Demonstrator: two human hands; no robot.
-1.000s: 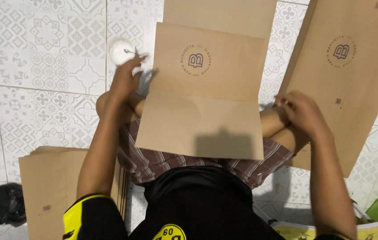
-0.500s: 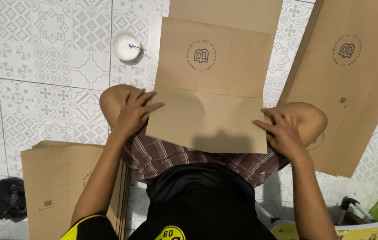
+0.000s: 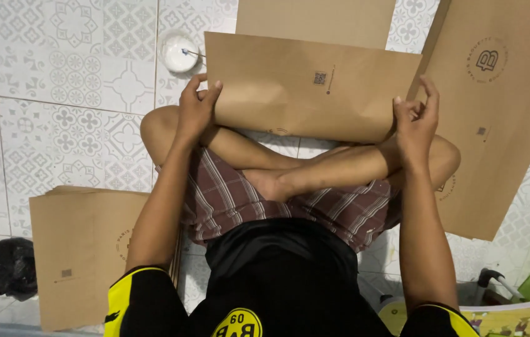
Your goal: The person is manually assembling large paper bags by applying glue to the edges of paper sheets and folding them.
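Crosswise over the crossed legs a folded brown paper bag (image 3: 305, 87) is held, its long axis running left to right and its folded edge lying nearest the knees — the far edge points away toward the tiled floor (image 3: 59, 93). At its left end the bag is gripped by the left hand (image 3: 195, 112), fingers curled over the upper face and thumb set along the edge; the paper is pinched there, not merely touched. At the right end the right hand (image 3: 414, 122) is placed against the bag's short side, the lower fingers closed on the corner while the index finger is raised and spread apart from the others. A small square printed mark is seen on the upper face, near the middle. Beyond the bag a second flat brown sheet (image 3: 315, 19) is laid, partly covered by it. Just beside the left hand, on the floor, a small white round dish (image 3: 178, 53) is set. To the right a large stack of flat bags (image 3: 496, 125) is laid slantwise — to the left, near the elbow, another pile of bags (image 3: 84, 256), with a black crumpled bag (image 3: 3, 274) at its side.
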